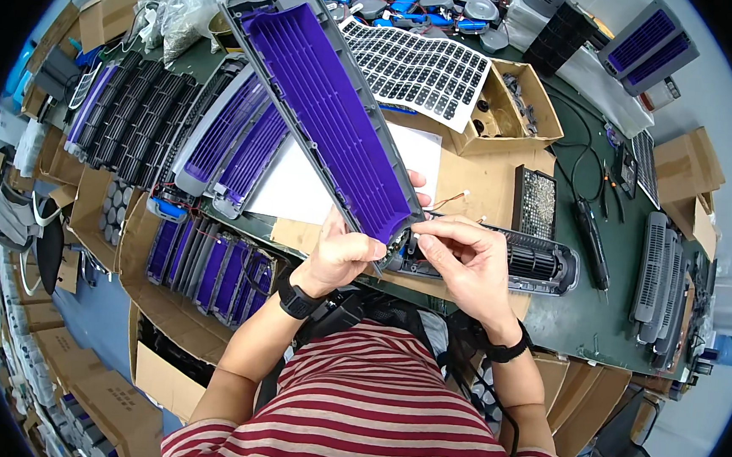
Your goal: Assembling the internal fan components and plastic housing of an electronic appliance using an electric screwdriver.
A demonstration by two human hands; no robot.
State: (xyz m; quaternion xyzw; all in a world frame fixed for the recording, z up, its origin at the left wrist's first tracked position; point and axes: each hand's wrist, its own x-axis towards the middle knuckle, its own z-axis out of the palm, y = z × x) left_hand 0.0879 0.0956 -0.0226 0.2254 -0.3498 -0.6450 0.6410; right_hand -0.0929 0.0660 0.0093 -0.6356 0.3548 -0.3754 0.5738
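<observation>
Illumination is bright and diffuse, with glare on the clear plastic bags (196, 6); fisheye distortion curves straight edges toward the dark circular border.

It's an assembly workshop we're looking at, folks: the green counter (610, 318) carries a slim black power screwdriver (591, 240), hand tools (604, 184) and a tray of tiny metal parts (535, 202)! Over on the left, ribbed black housings (140, 123) stand in rows, blue components (405, 2) heap up at the far edge, and cardboard boxes (116, 410) crowd the side!
</observation>
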